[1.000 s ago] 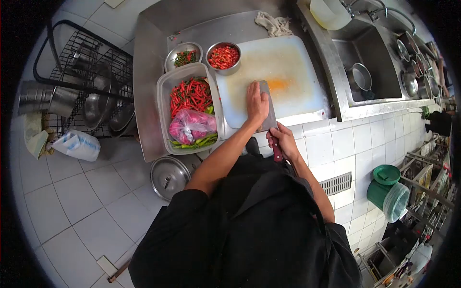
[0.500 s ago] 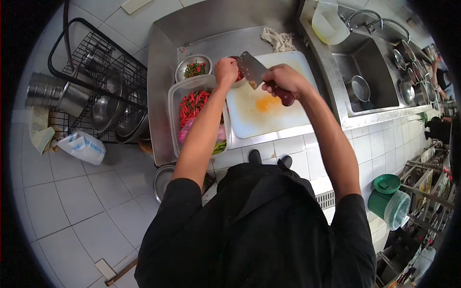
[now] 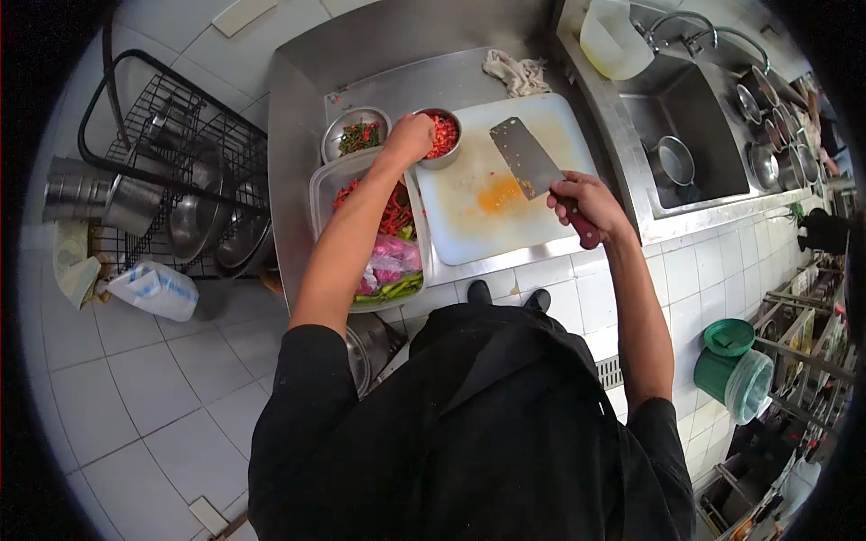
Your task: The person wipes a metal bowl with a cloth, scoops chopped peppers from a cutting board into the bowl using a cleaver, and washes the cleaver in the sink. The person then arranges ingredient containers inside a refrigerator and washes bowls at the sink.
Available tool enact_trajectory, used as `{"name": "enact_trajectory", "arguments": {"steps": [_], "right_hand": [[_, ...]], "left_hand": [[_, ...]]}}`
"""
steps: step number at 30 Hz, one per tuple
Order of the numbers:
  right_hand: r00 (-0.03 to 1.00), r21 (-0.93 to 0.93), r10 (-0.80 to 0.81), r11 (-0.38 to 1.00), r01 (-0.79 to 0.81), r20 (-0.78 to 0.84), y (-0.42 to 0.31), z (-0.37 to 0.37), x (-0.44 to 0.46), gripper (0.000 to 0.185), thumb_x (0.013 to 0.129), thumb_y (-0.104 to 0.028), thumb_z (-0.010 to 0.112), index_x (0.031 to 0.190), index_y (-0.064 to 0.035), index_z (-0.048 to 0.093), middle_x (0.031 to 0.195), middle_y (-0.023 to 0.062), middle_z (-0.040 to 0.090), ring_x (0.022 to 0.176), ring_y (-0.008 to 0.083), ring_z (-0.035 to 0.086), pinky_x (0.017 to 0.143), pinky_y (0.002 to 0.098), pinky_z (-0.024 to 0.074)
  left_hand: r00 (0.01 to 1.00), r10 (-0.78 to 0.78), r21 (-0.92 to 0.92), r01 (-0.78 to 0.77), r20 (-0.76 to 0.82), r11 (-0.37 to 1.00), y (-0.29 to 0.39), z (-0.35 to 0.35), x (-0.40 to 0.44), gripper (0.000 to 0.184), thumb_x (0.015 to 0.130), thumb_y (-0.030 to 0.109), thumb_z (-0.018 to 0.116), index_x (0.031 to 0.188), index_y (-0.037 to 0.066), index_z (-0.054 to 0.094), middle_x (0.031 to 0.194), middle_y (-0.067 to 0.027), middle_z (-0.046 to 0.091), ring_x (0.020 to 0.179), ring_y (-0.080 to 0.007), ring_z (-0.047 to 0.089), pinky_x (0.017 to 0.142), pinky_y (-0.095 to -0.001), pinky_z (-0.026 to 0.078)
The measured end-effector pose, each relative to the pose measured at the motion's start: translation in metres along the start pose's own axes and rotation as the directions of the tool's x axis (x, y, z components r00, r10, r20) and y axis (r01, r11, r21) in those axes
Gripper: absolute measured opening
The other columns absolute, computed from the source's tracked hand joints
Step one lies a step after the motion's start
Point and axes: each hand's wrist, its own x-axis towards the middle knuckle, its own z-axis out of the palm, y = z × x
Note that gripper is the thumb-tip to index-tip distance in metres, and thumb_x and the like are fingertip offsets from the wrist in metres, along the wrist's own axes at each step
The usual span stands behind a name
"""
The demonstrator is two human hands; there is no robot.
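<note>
My right hand (image 3: 585, 206) is closed around the dark red handle of a cleaver (image 3: 528, 155), its broad blade raised above the white cutting board (image 3: 559, 126) with small bits stuck to it. My left hand (image 3: 412, 138) is closed at the left rim of a round metal bowl (image 3: 440, 164); its fingertips are partly hidden. Chopped red chillies (image 3: 444, 133) fill that bowl. An orange stain and a few red bits mark the board. Left of the bowl, a shallow metal bowl (image 3: 332, 144) holds green chilli stems (image 3: 359, 137). My left forearm crosses a plastic tub (image 3: 317, 194) of whole red chillies (image 3: 395, 216).
A pink bag (image 3: 395, 257) and green chillies lie in the tub. A crumpled cloth (image 3: 516, 74) sits behind the board. To the right are a sink (image 3: 631, 113) and a plastic jug (image 3: 615, 43). Black wire racks (image 3: 153, 90) with metal pans stand left.
The cleaver has moved right and toward me, away from the bowl of chopped chillies, which shows more fully. My left hand stays at the bowl's left side.
</note>
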Motion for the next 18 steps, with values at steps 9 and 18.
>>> {"name": "enact_trajectory", "arguments": {"steps": [9,18], "right_hand": [[0.996,0.136,-0.082,0.988,0.078,0.03,0.003,0.005,0.004,0.02,0.091,-0.013,0.049,0.105,0.0015,0.052,0.073,0.0048,0.057,0.053,0.0081,0.051,0.046,0.0214,0.0434],[0.986,0.003,-0.16,0.987,0.16,0.042,-0.05,0.066,0.075,0.016,0.088,-0.011,0.052,0.095,0.0026,0.054,0.071,0.0068,0.058,0.053,0.0105,0.054,0.045,0.0248,0.0442]], "left_hand": [[0.933,0.181,-0.389,-0.299,-0.312,0.871,0.074,-0.027,-0.027,0.014,0.074,0.013,0.066,0.082,0.003,0.067,0.083,-0.0116,0.064,0.076,-0.0262,0.063,0.07,-0.0354,0.05],[0.838,0.286,-0.367,-0.476,-0.464,0.799,0.073,-0.039,-0.044,0.011,0.076,0.008,0.064,0.084,0.0,0.065,0.086,-0.0111,0.063,0.079,-0.0256,0.062,0.069,-0.032,0.049]]}}
